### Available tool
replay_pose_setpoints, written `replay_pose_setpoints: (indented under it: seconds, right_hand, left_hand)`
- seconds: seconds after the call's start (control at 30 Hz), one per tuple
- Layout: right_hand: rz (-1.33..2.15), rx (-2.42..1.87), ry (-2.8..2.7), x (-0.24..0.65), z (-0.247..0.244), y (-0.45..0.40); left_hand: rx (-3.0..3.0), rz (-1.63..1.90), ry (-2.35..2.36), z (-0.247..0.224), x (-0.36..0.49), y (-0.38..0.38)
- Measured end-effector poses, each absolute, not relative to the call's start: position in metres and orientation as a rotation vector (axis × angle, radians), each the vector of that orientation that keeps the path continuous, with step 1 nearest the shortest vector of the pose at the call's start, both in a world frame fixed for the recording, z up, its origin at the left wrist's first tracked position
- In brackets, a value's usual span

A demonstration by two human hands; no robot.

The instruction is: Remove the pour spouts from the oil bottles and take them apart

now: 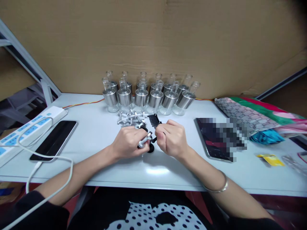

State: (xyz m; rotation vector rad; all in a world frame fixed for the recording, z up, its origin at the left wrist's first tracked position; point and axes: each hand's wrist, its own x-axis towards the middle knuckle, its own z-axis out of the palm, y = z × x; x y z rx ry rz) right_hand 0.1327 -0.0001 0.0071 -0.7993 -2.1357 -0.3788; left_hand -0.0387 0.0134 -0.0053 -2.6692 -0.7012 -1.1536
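Observation:
My left hand point(128, 141) is closed around a silver metal spout piece point(145, 140), near the table's middle. Facing it, my right hand point(172, 138) is closed in a fist, with a small black part sticking out toward the metal piece. Black round parts point(150, 148) show beside my left fingers. Just beyond my hands lie a pile of silver and white stopper-like pieces point(131, 118) and a row of thin black pieces point(153, 120). Behind them stand two rows of glass bottles with metal bands point(141, 97).
A white power strip point(30, 129) and a phone point(55, 140) lie at left, with a white cable crossing my left forearm. At right are another phone point(213, 140), a patterned bag point(242, 113) and a yellow packet point(271, 159). Cardboard point(153, 41) rises behind the bottles.

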Motion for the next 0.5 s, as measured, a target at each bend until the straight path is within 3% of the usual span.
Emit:
replay_pose_setpoints:
  seconds: [0.5]
  right_hand:
    - [0.231, -1.468, -1.842, 0.182, 0.016, 0.04]
  left_hand:
    - [-2.574, -1.183, -0.49, 0.002, -0.053, 0.025]
